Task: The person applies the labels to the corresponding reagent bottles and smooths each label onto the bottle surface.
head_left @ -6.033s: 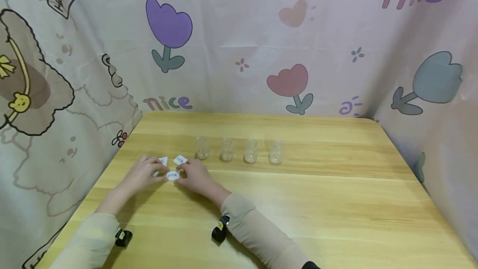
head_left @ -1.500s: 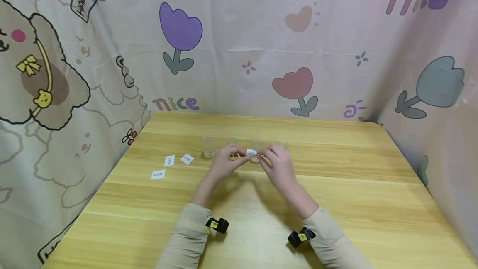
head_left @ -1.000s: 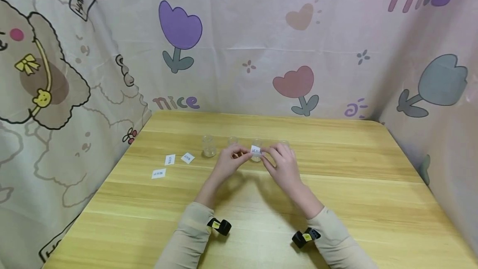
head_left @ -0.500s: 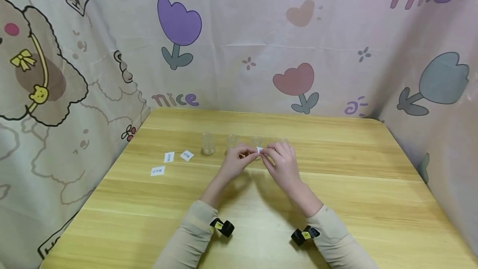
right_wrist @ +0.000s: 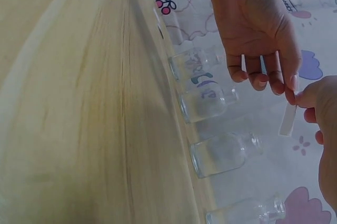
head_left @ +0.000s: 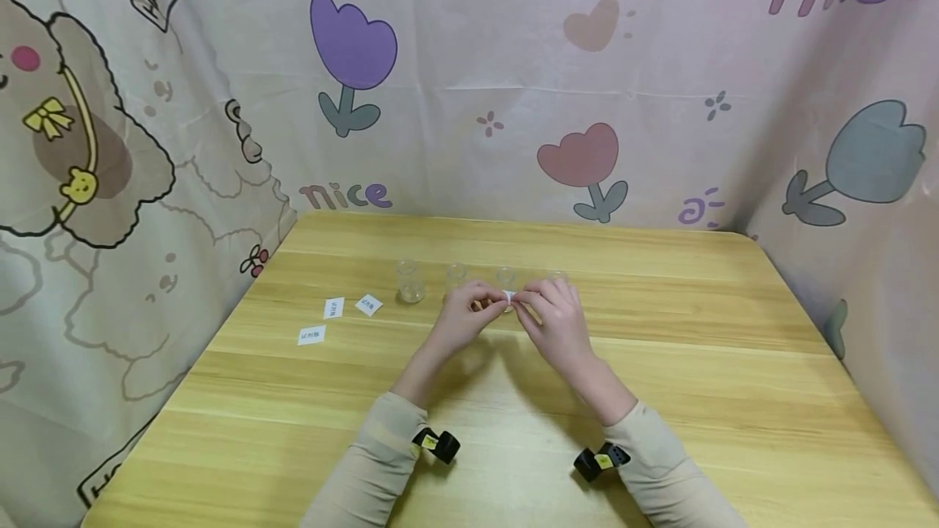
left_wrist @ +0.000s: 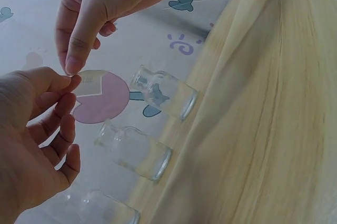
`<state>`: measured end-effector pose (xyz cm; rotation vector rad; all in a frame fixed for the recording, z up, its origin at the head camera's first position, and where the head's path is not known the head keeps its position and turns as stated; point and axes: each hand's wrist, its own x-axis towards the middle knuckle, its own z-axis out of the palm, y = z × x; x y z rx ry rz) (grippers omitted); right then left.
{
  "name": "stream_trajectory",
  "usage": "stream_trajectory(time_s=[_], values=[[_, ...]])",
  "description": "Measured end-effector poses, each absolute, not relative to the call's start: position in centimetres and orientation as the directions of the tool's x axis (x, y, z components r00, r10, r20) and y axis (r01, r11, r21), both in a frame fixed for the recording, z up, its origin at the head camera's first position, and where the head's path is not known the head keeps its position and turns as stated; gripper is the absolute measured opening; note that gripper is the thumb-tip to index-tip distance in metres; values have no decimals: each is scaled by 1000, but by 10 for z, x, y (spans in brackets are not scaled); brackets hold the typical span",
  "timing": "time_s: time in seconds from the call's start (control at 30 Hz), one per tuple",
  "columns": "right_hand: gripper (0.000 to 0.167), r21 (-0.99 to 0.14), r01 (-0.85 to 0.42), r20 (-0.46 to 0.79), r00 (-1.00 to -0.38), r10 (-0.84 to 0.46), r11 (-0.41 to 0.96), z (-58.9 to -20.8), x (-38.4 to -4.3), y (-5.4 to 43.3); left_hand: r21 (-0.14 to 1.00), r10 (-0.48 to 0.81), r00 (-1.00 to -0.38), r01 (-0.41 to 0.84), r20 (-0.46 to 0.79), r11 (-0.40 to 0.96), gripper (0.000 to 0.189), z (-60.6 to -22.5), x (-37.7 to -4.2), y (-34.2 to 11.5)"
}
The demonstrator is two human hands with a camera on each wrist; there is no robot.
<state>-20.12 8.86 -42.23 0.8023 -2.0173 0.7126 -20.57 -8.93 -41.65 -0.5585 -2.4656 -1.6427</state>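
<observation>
Both hands meet over the row of glass bottles, with a small white paper label (left_wrist: 93, 84) between them. My left hand (head_left: 462, 319) pinches one edge of the label between thumb and index finger. My right hand (head_left: 552, 318) pinches it from the other side, the two sets of fingertips almost touching. In the head view the label shows only as a narrow strip; in the right wrist view it appears nearly edge-on. Right behind the fingers stands a clear bottle (head_left: 505, 275), its lower part mostly covered by the hands.
Other clear bottles, among them a left one (head_left: 409, 283) and a right one (right_wrist: 247, 211), stand upright in the row. Three white labels with writing, one of them a tilted label (head_left: 369, 305), lie left on the wooden table (head_left: 469, 430). A printed curtain (head_left: 455, 39) hangs behind.
Both hands carried a label from the left of the table to the bottles, leaving three labels there. Over the last second the held label turned from facing the head camera to a narrow strip.
</observation>
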Motion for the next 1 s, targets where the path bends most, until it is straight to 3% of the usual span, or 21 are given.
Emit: stream_trajectory(time_s=[0.63,0.87,1.0], values=[[13,-211,-765,840,-461,-287,609,-424,-202,88,803,229,-907,419,352,424,10,-415,-204,-90],[12,-252,-767,845,-472,-253,590,-425,-202,87,705,226,-861,504,455,499,10,-414,-201,-86],[12,-332,-756,828,-520,-209,563,-427,-201,87,611,221,-818,550,531,570,9,-415,-199,-82]])
